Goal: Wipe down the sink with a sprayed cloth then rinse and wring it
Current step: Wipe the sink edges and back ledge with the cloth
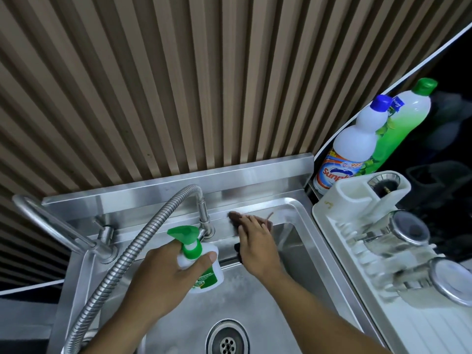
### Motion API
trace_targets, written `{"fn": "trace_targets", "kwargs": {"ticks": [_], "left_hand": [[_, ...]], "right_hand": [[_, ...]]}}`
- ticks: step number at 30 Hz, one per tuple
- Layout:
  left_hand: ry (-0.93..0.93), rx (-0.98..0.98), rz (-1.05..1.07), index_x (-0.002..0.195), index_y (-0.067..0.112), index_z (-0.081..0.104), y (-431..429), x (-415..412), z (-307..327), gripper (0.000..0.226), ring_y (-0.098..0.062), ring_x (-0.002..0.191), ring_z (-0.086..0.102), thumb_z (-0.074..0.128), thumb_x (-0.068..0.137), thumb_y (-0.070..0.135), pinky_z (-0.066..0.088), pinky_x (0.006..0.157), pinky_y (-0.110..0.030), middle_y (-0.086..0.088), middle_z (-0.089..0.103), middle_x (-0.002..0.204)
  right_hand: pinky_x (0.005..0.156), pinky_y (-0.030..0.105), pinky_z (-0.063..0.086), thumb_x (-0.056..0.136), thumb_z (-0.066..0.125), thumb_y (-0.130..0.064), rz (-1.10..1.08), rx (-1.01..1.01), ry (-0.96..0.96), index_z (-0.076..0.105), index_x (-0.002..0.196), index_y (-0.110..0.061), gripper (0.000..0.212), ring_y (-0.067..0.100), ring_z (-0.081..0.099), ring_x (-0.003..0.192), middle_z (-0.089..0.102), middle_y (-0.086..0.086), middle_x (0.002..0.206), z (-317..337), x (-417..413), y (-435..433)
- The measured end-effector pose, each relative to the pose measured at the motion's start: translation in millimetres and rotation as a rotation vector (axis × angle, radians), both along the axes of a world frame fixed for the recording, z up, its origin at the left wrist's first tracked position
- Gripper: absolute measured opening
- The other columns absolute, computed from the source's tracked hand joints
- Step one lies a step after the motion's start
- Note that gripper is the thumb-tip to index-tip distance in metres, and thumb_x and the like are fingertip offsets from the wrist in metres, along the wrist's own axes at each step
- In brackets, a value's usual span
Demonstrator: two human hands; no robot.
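Note:
A stainless steel sink (301,241) fills the lower middle, its drain (227,339) at the bottom. My left hand (163,274) grips a white spray bottle (204,272) with a green trigger head, held over the basin near the tap. My right hand (255,241) lies with straight fingers on a dark brown cloth (235,216), pressing it against the sink's back ledge just right of the tap base. Most of the cloth is hidden under the hand; a dark bit shows below the thumb.
A flexible metal hose faucet (143,241) arches over the left of the basin, with a second curved tap (46,221) further left. Two detergent bottles (357,139) stand at the back right. A white dish rack (378,238) with glasses borders the sink's right side.

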State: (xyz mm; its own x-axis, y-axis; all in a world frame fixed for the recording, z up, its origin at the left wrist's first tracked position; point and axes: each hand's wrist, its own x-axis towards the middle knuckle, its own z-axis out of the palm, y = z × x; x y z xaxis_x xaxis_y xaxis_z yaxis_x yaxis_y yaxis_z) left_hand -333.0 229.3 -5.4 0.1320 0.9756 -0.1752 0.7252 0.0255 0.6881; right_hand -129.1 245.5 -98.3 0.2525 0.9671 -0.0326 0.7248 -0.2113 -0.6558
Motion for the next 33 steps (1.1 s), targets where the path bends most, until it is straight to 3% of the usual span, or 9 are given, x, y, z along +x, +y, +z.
{"fn": "trace_targets", "kwargs": {"ticks": [2, 4, 6, 9, 12, 15, 19, 23, 33], "left_hand": [[-0.004, -0.01, -0.002, 0.079, 0.031, 0.066, -1.7, 2.7, 2.4, 0.033, -0.001, 0.079, 0.064, 0.069, 0.078, 0.064, 0.045, 0.067, -0.02, 0.016, 0.072, 0.075], [-0.011, -0.015, -0.005, 0.079, 0.031, 0.066, -2.8, 5.3, 4.2, 0.034, -0.002, 0.079, 0.065, 0.069, 0.077, 0.064, 0.046, 0.066, -0.021, 0.015, 0.072, 0.074], [-0.015, -0.01, -0.008, 0.078, 0.032, 0.066, -2.9, 6.5, 6.0, 0.033, -0.002, 0.078, 0.065, 0.069, 0.077, 0.064, 0.046, 0.066, -0.021, 0.015, 0.072, 0.074], [-0.021, -0.006, -0.005, 0.078, 0.033, 0.066, -3.8, 5.8, 7.4, 0.031, -0.001, 0.079, 0.065, 0.069, 0.078, 0.064, 0.046, 0.067, -0.02, 0.015, 0.072, 0.075], [-0.005, -0.004, 0.005, 0.08, 0.033, 0.066, -4.8, 2.3, 7.2, 0.033, -0.004, 0.083, 0.065, 0.067, 0.077, 0.067, 0.051, 0.074, -0.027, 0.013, 0.072, 0.079], [-0.024, 0.011, 0.023, 0.081, 0.034, 0.066, -6.2, 0.2, 7.3, 0.033, -0.004, 0.084, 0.066, 0.068, 0.077, 0.066, 0.052, 0.078, -0.03, 0.015, 0.072, 0.08], [-0.016, 0.008, 0.013, 0.081, 0.035, 0.066, -4.4, 2.4, 7.8, 0.032, -0.001, 0.084, 0.064, 0.068, 0.077, 0.066, 0.05, 0.074, -0.025, 0.016, 0.071, 0.08], [0.015, 0.007, -0.005, 0.079, 0.033, 0.065, -1.7, 6.2, 8.1, 0.033, 0.003, 0.079, 0.062, 0.067, 0.078, 0.066, 0.042, 0.065, -0.014, 0.015, 0.07, 0.077], [0.003, -0.001, 0.004, 0.079, 0.034, 0.066, 3.2, 2.3, 7.2, 0.034, 0.006, 0.076, 0.062, 0.068, 0.076, 0.067, 0.042, 0.062, -0.014, 0.019, 0.07, 0.076]], "right_hand": [[0.093, 0.033, 0.049, 0.107, 0.033, -0.034, -0.225, -0.045, 0.383, 0.062, 0.128, -0.021, 0.038, 0.021, 0.061, 0.112, 0.065, 0.001, 0.114, 17.4, 0.9, 1.8], [0.086, 0.034, 0.053, 0.106, 0.033, -0.034, -0.497, -0.011, 0.746, 0.068, 0.116, -0.019, 0.039, 0.019, 0.065, 0.097, 0.07, 0.001, 0.104, 38.2, 4.0, 6.5], [0.083, 0.038, 0.055, 0.105, 0.034, -0.036, -0.683, 0.058, 0.908, 0.068, 0.102, -0.019, 0.039, 0.02, 0.065, 0.09, 0.07, 0.001, 0.093, 58.9, 7.3, 14.6], [0.095, 0.039, 0.049, 0.106, 0.032, -0.041, -0.652, 0.316, 0.7, 0.062, 0.121, -0.025, 0.037, 0.014, 0.059, 0.103, 0.065, -0.004, 0.108, 83.3, 3.7, 32.7], [0.117, 0.033, 0.029, 0.107, 0.035, -0.031, -0.274, 0.528, 0.226, 0.047, 0.146, -0.02, 0.042, 0.015, 0.037, 0.142, 0.049, 0.0, 0.149, 80.3, -4.5, 53.9], [0.121, 0.046, 0.024, 0.105, 0.042, -0.026, 0.155, 0.344, -0.241, 0.035, 0.153, -0.016, 0.05, 0.026, 0.023, 0.15, 0.034, 0.005, 0.16, 42.0, -5.9, 64.7], [0.119, 0.053, 0.026, 0.103, 0.039, -0.029, 0.353, 0.293, -0.498, 0.019, 0.158, -0.011, 0.06, 0.031, 0.018, 0.151, 0.026, 0.01, 0.163, 7.0, 11.6, 60.7], [0.122, 0.045, 0.011, 0.105, 0.035, -0.032, 0.172, 0.312, -0.473, 0.006, 0.159, -0.009, 0.065, 0.03, 0.003, 0.153, 0.012, 0.012, 0.166, 6.9, 41.9, 63.5], [0.123, 0.043, 0.01, 0.106, 0.035, -0.028, -0.508, 0.262, 0.011, 0.011, 0.156, 0.001, 0.062, 0.031, 0.005, 0.152, 0.006, 0.016, 0.166, 49.7, 114.6, 114.4]]}}
